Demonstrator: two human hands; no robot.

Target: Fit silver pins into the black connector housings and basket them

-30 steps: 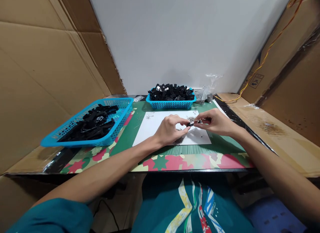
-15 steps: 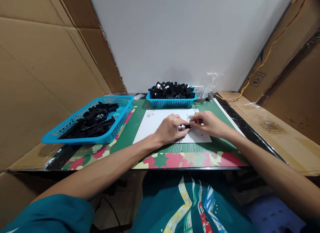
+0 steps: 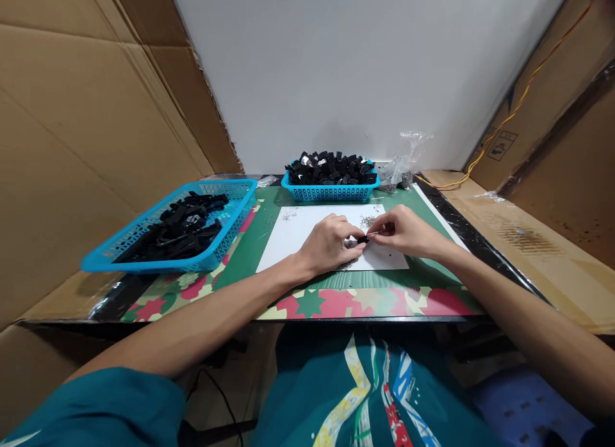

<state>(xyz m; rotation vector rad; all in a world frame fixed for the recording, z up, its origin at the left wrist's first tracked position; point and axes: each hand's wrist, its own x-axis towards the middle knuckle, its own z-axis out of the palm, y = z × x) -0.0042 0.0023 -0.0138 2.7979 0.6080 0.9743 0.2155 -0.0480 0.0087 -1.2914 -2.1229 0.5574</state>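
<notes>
This looks like a small workshop assembly bench. Its worktop, covered by a green mat [image 3: 245,251], bears a sheet of white paper [image 3: 283,239] with piles of tiny metal parts on it. Behind the paper sits a blue plastic basket [image 3: 331,192] heaped with black pieces; left of the paper is a larger blue tray [image 3: 204,262] of black parts. Cardboard panels [image 3: 72,114] stand to the paper's left and right, like booth walls.

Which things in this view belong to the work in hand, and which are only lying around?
Seem part of the work: small black piece in left hand; thin item in right hand; tiny bits; white sheet; left blue basket; back blue basket.

Apparently just lying about: orange-yellow wire; crumpled plastic.
</notes>
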